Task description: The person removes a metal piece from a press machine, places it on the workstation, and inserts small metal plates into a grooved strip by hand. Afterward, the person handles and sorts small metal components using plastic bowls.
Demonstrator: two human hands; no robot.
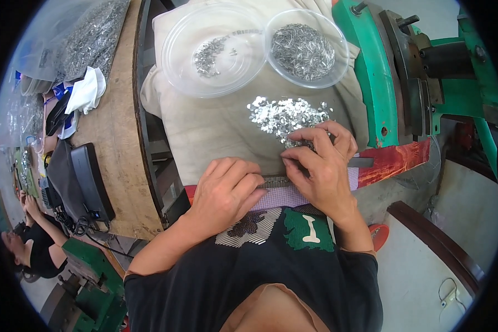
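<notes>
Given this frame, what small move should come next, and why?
Probably the right hand should pinch a piece from the pile of shiny flakes: its fingers reach the pile's near edge, while the left hand is away from it.

Along the far edge of the cloth-covered desk (199, 130) stand the left tub (243, 63), with small pieces (207, 58) in it, and beside it the right tub (310, 84), with pins (304, 52) in it. A pile of flakes (285, 115) lies before the right tub. The right hand (321, 166) is at the pile's near side; the left hand (224, 188), left of that, is by the near edge. A machine (376, 83) stands along the right edge. To the left, a second desk (116, 133) carries a box (91, 182) toward its near end.
</notes>
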